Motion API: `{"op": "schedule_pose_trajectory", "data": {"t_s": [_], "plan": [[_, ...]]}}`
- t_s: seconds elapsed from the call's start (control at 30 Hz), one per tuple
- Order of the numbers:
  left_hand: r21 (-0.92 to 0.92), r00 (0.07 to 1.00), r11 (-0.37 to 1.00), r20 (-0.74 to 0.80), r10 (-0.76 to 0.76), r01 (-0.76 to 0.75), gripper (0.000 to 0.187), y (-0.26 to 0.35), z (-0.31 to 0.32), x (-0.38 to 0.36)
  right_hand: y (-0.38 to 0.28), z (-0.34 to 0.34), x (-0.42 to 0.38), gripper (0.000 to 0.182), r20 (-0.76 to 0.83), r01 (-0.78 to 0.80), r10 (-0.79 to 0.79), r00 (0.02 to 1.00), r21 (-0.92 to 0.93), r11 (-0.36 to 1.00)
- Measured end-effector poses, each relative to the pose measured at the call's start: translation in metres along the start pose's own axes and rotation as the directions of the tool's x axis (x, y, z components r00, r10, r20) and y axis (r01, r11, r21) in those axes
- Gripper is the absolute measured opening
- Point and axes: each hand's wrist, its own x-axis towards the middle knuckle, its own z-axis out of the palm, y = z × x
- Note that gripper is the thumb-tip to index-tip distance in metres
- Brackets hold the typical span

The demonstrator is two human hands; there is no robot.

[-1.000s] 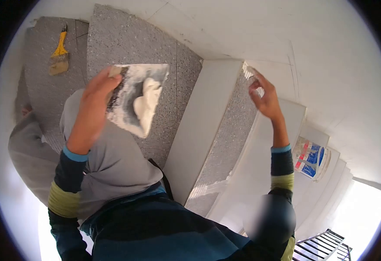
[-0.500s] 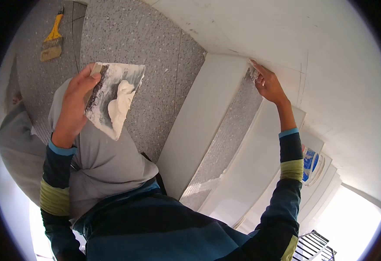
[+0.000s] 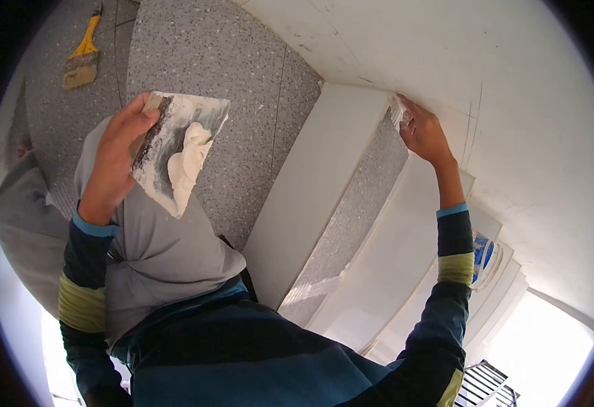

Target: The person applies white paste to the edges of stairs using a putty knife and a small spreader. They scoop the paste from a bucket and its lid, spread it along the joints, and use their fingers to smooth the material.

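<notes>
My left hand [image 3: 113, 152] grips the edge of a wide putty knife [image 3: 158, 139], its flat blade turned up toward me. A thick lump of white putty [image 3: 189, 159] lies on the blade, with dried smears around it. My right hand [image 3: 422, 132] reaches to the inner corner where the speckled stair tread [image 3: 371, 180] meets the white wall [image 3: 514, 102]. Its fingers are bent against that corner; whatever they hold, if anything, is hidden. White residue shows on the tread beside the fingertips.
A yellow-handled paintbrush [image 3: 85, 54] lies on the speckled floor [image 3: 202, 47] at upper left. White risers [image 3: 317, 176] run down toward the lower right. A white and blue bucket [image 3: 481, 258] stands on a lower step, partly behind my right sleeve. Dark railing bars [image 3: 483, 386] show at the bottom.
My right hand has shifted slightly and turned at the corner, with its fingers curled in more. My left hand keeps the putty knife in nearly the same place.
</notes>
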Motion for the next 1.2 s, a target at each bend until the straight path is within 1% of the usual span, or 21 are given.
{"op": "schedule_pose_trajectory", "data": {"t_s": [0.03, 0.1, 0.17, 0.3, 0.37, 0.4, 0.43, 0.47, 0.53, 0.6, 0.63, 0.7, 0.77, 0.9, 0.93, 1.0, 1.07, 1.1, 1.13, 1.17, 1.2], "plan": [[-0.049, 0.997, 0.998, -0.058, -0.046, 0.043, 0.045, -0.002, -0.001, 0.001, 0.002, 0.001, 0.001, 0.055, 0.001, 0.002, -0.002, 1.000, 0.000, 1.000], [-0.103, 0.988, 0.991, -0.119, -0.095, 0.083, 0.045, -0.007, -0.004, -0.001, 0.005, 0.002, 0.005, 0.060, 0.141, -0.088, 0.088, 0.986, -0.004, 0.996], [-0.006, 0.993, 0.996, -0.076, 0.086, -0.087, 0.045, -0.013, -0.006, -0.003, -0.001, 0.000, 0.010, 0.062, 0.165, -0.092, 0.091, 0.982, 0.001, 0.996], [-0.002, 0.995, 0.997, -0.062, 0.080, -0.080, 0.046, -0.006, -0.003, -0.002, -0.004, -0.002, 0.015, 0.065, 0.211, -0.131, 0.126, 0.969, 0.008, 0.991], [-0.121, 0.981, 0.982, -0.108, -0.160, 0.147, 0.046, 0.003, 0.000, 0.000, -0.003, -0.003, 0.016, 0.065, 0.220, -0.135, 0.132, 0.966, -0.003, 0.991], [-0.122, 0.981, 0.982, -0.109, -0.161, 0.148, 0.046, 0.002, 0.000, -0.001, -0.003, -0.003, 0.016, 0.065, 0.227, -0.138, 0.137, 0.964, -0.014, 0.990], [-0.070, 0.992, 0.994, -0.098, -0.085, 0.079, 0.047, -0.001, 0.001, -0.002, -0.002, -0.003, 0.014, 0.065, 0.229, -0.137, 0.137, 0.964, -0.015, 0.990], [-0.019, 0.996, 1.000, -0.084, -0.010, 0.009, 0.047, -0.002, 0.001, -0.003, -0.001, -0.001, 0.011, 0.065, 0.239, -0.126, 0.111, 0.965, 0.046, 0.991], [-0.020, 0.996, 1.000, -0.086, -0.022, 0.020, 0.047, 0.000, 0.001, -0.002, 0.005, 0.002, 0.006, 0.066, 0.248, -0.110, 0.081, 0.965, 0.107, 0.988], [-0.019, 0.996, 0.999, -0.083, -0.045, 0.043, 0.046, 0.003, 0.001, -0.001, 0.013, 0.002, 0.002, 0.066, 0.435, -0.235, 0.088, 0.896, 0.298, 0.925], [-0.019, 0.995, 0.998, -0.078, -0.057, 0.056, 0.046, 0.003, 0.001, 0.000, 0.013, 0.002, 0.002, 0.066, 0.435, -0.236, 0.089, 0.896, 0.298, 0.925], [-0.019, 0.995, 0.997, -0.068, -0.072, 0.071, 0.046, 0.001, 0.002, 0.000, 0.012, 0.001, 0.002, 0.066, 0.271, -0.231, 0.140, 0.952, 0.343, 0.911], [0.006, 0.998, 1.000, -0.060, -0.019, 0.019, 0.045, -0.006, -0.006, -0.001, 0.012, 0.002, 0.004, 0.067, 0.261, -0.221, 0.136, 0.956, 0.332, 0.917], [0.030, 1.000, 0.999, -0.022, -0.011, 0.011, 0.044, -0.017, -0.019, 0.002, 0.018, 0.007, 0.009, 0.067, 0.228, -0.159, 0.094, 0.969, 0.290, 0.944], [0.030, 0.999, 0.999, 0.012, 0.043, -0.043, 0.043, -0.017, -0.016, 0.001, 0.015, 0.006, 0.009, 0.067, 0.230, -0.158, 0.092, 0.969, 0.289, 0.944], [0.028, 0.995, 0.995, 0.044, 0.094, -0.095, 0.043, -0.019, -0.018, 0.001, 0.008, 0.003, 0.006, 0.065, 0.112, 0.062, -0.056, 0.992, -0.046, 0.997], [0.420, 0.957, 0.863, 0.180, 0.226, -0.283, 0.044, -0.021, -0.026, 0.004, 0.016, 0.002, -0.002, 0.064, 0.105, 0.065, -0.055, 0.993, -0.091, 0.994], [0.421, 0.958, 0.862, 0.172, 0.229, -0.282, 0.044, -0.017, -0.024, 0.004, 0.021, 0.003, -0.004, 0.062, 0.092, 0.062, -0.049, 0.995, -0.137, 0.989], [0.147, 0.997, 0.987, 0.038, 0.065, -0.070, 0.042, -0.012, -0.017, 0.004, 0.020, 0.003, -0.002, 0.062, 0.093, 0.063, -0.050, 0.994, -0.137, 0.989], [-0.162, 0.990, 0.979, -0.037, -0.133, 0.126, 0.040, -0.008, -0.013, 0.003, 0.019, 0.004, -0.003, 0.061, 0.042, 0.034, -0.032, 0.999, -0.058, 0.998], [-0.161, 0.990, 0.979, -0.031, -0.135, 0.129, 0.040, -0.008, -0.012, 0.003, 0.018, 0.006, -0.003, 0.060, -0.006, 0.006, -0.006, 1.000, 0.025, 1.000]]}}
